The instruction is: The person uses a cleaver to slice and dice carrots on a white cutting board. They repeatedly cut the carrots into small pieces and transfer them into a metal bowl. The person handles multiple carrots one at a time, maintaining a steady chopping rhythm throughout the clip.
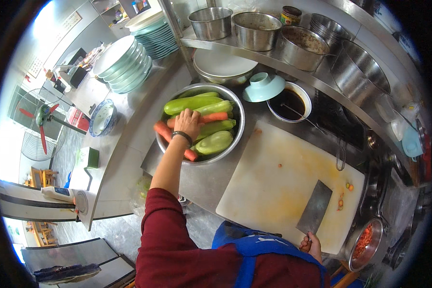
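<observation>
My left hand [187, 124] reaches into a large steel basin [240, 122] and rests over a carrot [214, 117]; its fingertips are curled on the far side, so I cannot tell whether it grips the carrot. Around it lie green squashes [214, 142] and more carrots [162, 130]. My right hand [311, 246] holds a Chinese cleaver [315, 207] by its handle, the blade over a white cutting board [262, 180]. Small vegetable ends [350, 187] lie near the board's right side.
A bowl of dark liquid [288, 104] with a spoon stands behind the board, a pale green bowl [263, 88] upturned beside it. Steel pots [257, 30] line the raised shelf. At lower right is a steel bowl of chopped red pieces [363, 244]. Stacked plates [122, 64] stand left.
</observation>
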The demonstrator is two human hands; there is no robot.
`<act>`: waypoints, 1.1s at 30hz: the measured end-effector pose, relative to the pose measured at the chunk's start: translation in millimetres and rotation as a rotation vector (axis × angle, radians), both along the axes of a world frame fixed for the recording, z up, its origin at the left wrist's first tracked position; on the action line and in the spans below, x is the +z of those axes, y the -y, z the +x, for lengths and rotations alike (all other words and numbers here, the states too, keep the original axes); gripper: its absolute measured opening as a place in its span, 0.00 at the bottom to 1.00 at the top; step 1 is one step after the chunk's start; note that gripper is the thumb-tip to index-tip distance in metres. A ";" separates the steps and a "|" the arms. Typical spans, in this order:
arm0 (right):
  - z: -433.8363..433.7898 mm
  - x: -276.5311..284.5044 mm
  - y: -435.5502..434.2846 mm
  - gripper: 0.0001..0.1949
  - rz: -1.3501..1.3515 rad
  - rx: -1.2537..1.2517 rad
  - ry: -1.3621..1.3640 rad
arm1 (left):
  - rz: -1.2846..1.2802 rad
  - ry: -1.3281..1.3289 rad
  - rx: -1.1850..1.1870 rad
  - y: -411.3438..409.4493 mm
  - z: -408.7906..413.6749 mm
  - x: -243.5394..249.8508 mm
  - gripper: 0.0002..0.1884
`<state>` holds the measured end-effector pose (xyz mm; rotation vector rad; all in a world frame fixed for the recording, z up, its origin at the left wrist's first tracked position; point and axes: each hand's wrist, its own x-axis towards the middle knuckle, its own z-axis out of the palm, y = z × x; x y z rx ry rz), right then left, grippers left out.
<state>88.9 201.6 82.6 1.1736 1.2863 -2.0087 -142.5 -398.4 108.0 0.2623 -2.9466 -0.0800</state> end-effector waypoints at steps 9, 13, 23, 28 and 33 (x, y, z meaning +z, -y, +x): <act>1.4 -3.8 -11.4 0.12 -0.059 0.007 -0.043 | 0.360 -0.560 -0.129 -67.1 32.4 72.3 0.18; 1.9 -19.7 -27.2 0.07 0.057 0.074 -0.116 | 1.425 -0.472 -0.231 -158.5 84.4 45.3 0.13; -15.3 8.6 -23.0 0.11 0.599 0.522 -0.472 | 2.332 0.292 0.550 -320.9 188.3 -97.7 0.11; -20.9 11.8 -17.9 0.14 0.749 0.676 -0.527 | 1.560 0.380 0.079 -309.1 214.1 -73.2 0.17; -22.3 10.3 -14.8 0.14 0.821 0.702 -0.569 | 0.314 -0.183 -0.262 -279.5 181.3 -69.5 0.23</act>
